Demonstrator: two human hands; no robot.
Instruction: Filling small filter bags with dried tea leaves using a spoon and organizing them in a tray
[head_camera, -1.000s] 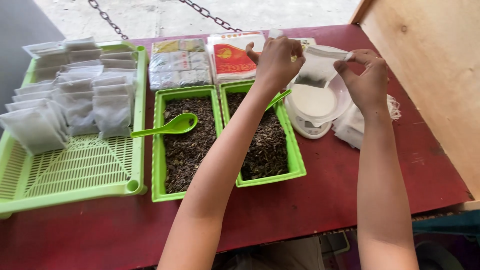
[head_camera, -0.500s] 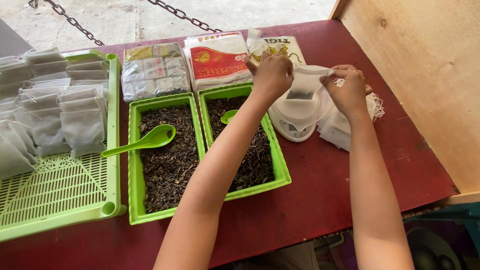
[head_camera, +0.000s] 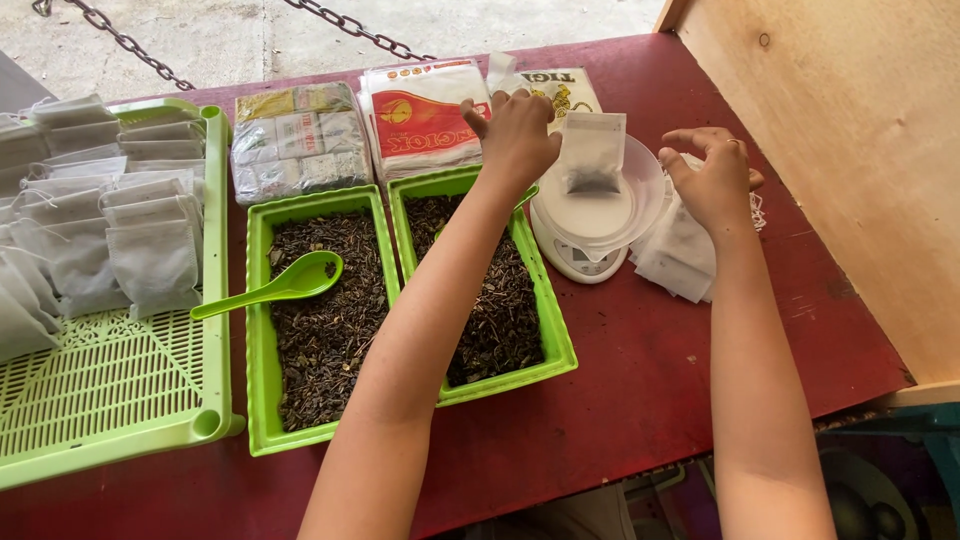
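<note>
Head camera looks down on a dark red tabletop (head_camera: 640, 400) where a person fills small white filter bags. One partly filled white mesh bag (head_camera: 592, 152) stands upright in the clear plastic bowl (head_camera: 640, 205) of a white kitchen scale (head_camera: 575, 255), at about one o'clock from table centre. The left hand (head_camera: 515, 135) hovers just beside the bag at its nine o'clock, fingers loosely curled and holding nothing. The right hand (head_camera: 712, 178) hangs at the bag's three o'clock, fingers spread and empty, above a loose pile of flat white bags (head_camera: 680, 262).

Two bright green rectangular plastic trays (head_camera: 258, 330) of dark dried tea leaves sit side by side at centre; the left forearm crosses the right-hand one. One green plastic spoon (head_camera: 270, 288) lies in the left tray. At nine o'clock a green slotted basket (head_camera: 120, 390) carries rows of filled bags (head_camera: 150, 250), too many to count. Two stacks of printed packets (head_camera: 298, 140) lie at twelve o'clock.

A plywood panel (head_camera: 850, 150) walls off the three o'clock side. Bare tabletop remains along the near edge at six o'clock.
</note>
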